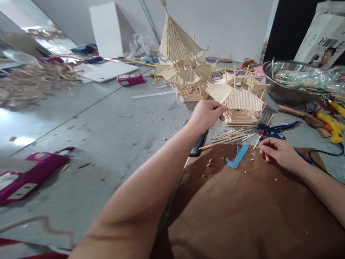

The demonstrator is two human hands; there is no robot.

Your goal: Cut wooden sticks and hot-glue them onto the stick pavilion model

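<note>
My left hand (206, 114) reaches forward with thumb and fingertips pinched together, at the lower left roof corner of a small wooden-stick pavilion model (245, 100). Whatever lies between those fingertips is too small to make out. My right hand (277, 153) hovers over the near brown sheet (242, 208), its fingers curled into a pinch whose contents are hidden. Beyond it lie blue-handled cutters (280, 128). Loose thin wooden sticks (229, 136) are spread before the model. A torn piece of blue tape (237, 157) and stick offcuts rest on the sheet.
Behind stands a taller stick pagoda (185, 68). To the right are a metal bowl (293, 95) of bagged sticks and a yellow glue gun (334, 126) with its cord. A dark phone (198, 144) lies under my left forearm; purple packs (130, 79) sit leftward.
</note>
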